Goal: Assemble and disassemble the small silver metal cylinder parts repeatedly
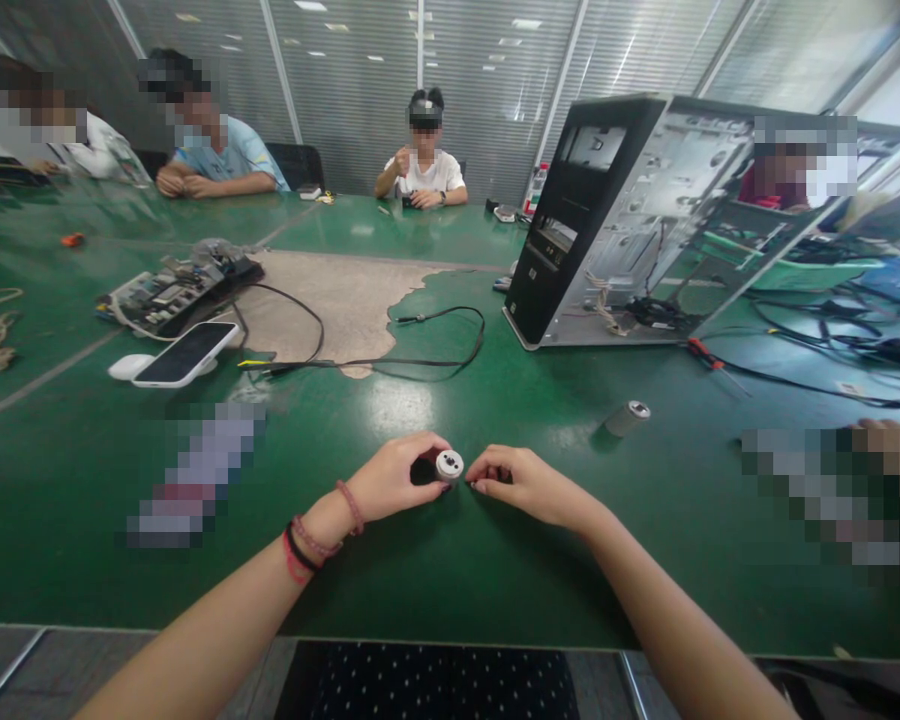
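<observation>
My left hand [391, 478] is closed around a small metal cylinder [449, 465], whose pale round end, marked with dark holes, faces up toward me. Just to its right, my right hand [523, 482] has thumb and fingers pinched together close to the cylinder. A tiny dark thing may be at those fingertips, but it is too small to name. Farther right, a similar silver cylinder [628, 418] stands on the green tabletop [450, 590], apart from both hands.
A black computer case [562, 225] with an open side stands at the back right, near a red-handled screwdriver [709, 358] and tangled cables [855, 345]. A circuit assembly [180, 290], a white phone-like device [187, 352] and a black cable [450, 360] lie left and ahead. Several people sit around the table.
</observation>
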### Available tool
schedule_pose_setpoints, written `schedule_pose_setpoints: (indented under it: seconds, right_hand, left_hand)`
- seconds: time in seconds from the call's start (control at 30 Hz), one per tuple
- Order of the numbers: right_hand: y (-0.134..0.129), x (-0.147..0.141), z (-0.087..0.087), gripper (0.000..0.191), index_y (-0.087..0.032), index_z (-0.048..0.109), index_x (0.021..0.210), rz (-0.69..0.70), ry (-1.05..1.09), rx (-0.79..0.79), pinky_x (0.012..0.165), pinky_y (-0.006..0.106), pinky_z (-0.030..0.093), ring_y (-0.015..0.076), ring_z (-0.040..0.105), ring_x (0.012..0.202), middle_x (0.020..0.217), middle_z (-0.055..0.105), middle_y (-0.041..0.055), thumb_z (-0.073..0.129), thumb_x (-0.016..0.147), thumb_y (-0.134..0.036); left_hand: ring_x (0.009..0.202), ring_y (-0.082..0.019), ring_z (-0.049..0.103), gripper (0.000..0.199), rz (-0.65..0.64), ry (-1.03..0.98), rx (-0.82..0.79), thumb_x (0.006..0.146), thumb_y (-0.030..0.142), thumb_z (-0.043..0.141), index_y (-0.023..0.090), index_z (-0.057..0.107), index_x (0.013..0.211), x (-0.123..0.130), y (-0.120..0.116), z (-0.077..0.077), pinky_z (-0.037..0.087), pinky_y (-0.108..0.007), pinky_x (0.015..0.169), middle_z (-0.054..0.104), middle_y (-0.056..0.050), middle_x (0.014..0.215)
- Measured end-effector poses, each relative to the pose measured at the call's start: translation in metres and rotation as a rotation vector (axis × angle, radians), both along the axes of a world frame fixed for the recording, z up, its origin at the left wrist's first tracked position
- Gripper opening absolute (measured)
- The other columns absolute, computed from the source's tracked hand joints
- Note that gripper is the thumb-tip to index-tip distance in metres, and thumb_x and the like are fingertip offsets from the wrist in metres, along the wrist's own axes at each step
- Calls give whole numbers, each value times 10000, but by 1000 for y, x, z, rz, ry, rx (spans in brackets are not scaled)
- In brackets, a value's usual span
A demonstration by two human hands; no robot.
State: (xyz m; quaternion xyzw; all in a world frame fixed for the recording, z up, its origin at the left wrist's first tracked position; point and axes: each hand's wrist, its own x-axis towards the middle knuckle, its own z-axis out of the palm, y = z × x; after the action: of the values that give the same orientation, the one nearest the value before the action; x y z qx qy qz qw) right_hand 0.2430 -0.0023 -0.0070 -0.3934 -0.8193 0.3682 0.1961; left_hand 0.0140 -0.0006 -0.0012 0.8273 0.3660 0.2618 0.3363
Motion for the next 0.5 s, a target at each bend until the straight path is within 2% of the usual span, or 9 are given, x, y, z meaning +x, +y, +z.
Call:
schedule_pose_setpoints:
  seconds: [0.2, 0.27, 0.37, 0.5]
  right_hand:
    - [2, -1, 3, 182, -203, 632, 993, -85, 76, 30, 690, 289, 468, 160, 592, 765, 877, 649, 30, 519, 850, -211]
    - [0, -4, 3, 211, -201, 608, 1036, -71, 135, 67, 757, 305, 468, 168, 591, 826, 919, 639, 36, 559, 833, -229]
    - [-5, -13, 2, 302, -209, 573, 1085, -20, 181, 132, 839, 327, 448, 188, 569, 931, 1007, 611, 48, 627, 790, -252]
    - [-9, -25, -6, 348, -217, 535, 1087, -54, 171, 215, 846, 352, 435, 209, 547, 953, 1027, 591, 57, 656, 766, -275]
  left_hand:
    - [865, -174, 588, 363, -23, -1, 11, 712, 178, 644, 188, 545, 1061, -2, -1, 2, 475, -296, 799, 619, -29, 978]
    - [887, -178, 580, 414, -29, -5, 32, 705, 170, 639, 188, 523, 1102, -3, -1, 4, 474, -305, 821, 606, -37, 1007]
    - [910, -180, 569, 390, -33, -3, 77, 714, 130, 576, 188, 514, 1095, -6, -1, 7, 466, -315, 846, 590, -39, 1018]
    - [918, -179, 560, 389, -23, 48, 140, 698, 53, 489, 188, 511, 1062, -8, 0, 6, 459, -313, 846, 580, -35, 1010]
